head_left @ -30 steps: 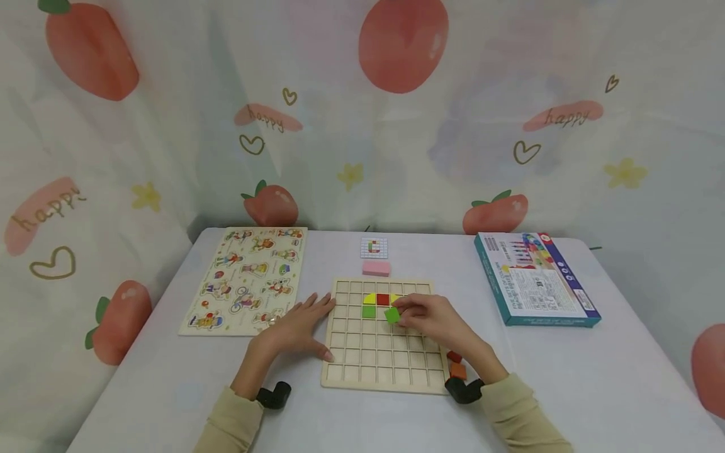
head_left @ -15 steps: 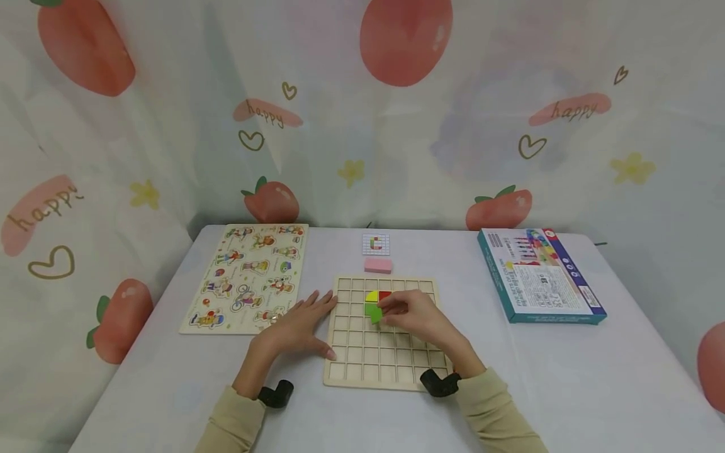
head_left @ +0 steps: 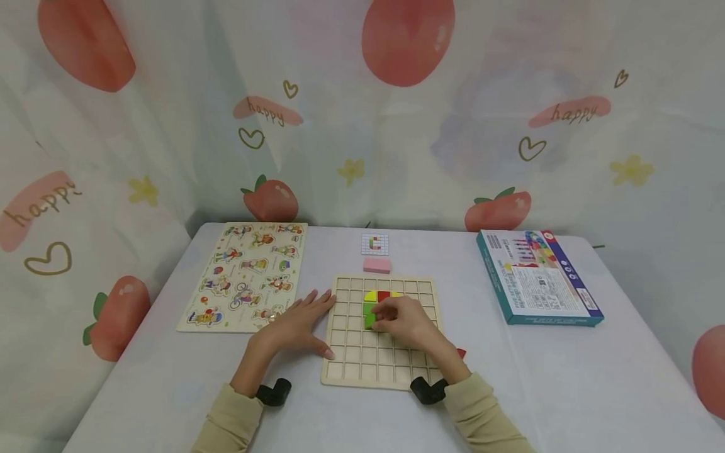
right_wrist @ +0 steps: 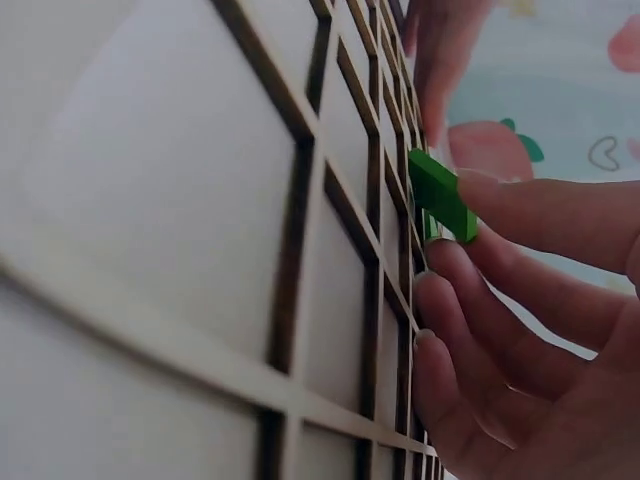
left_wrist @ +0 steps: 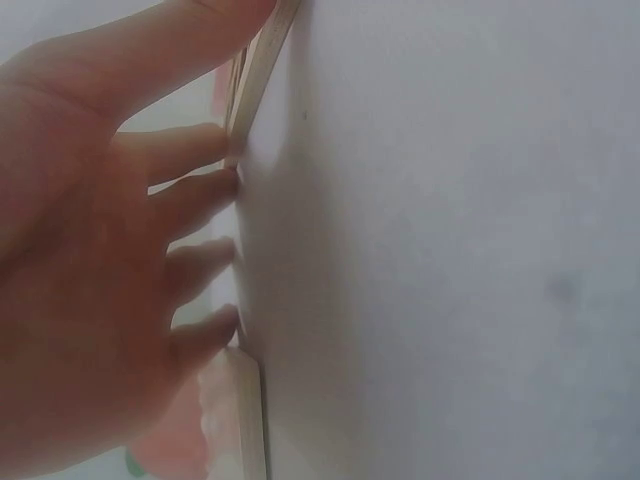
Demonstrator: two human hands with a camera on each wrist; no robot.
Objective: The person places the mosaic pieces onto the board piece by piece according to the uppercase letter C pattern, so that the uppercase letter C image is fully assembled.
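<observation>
A wooden grid board [head_left: 354, 355] lies on the table in the head view. My right hand [head_left: 403, 319] pinches a green square block [right_wrist: 440, 195] between thumb and fingers; in the right wrist view it sits tilted against the grid. Another green block [head_left: 368, 308] lies in the cell behind it. Farther back is a row with a yellow rounded piece [head_left: 370, 296], a red square [head_left: 383, 296] and a second yellow piece, partly covered by my right hand. My left hand [head_left: 294, 326] lies with spread, straight fingers along the board's left edge, thumb and fingertips touching the rim.
Behind the board are a pink block [head_left: 376, 265] and a small pattern card [head_left: 375, 244]. A picture puzzle board [head_left: 243, 274] lies to the left, a teal-edged box [head_left: 540, 277] to the right. A red piece [head_left: 461, 353] shows beside my right forearm.
My right hand has carried the green block leftward and slightly nearer me, down to the cell in front of the other green block. My left hand stays at the board's edge.
</observation>
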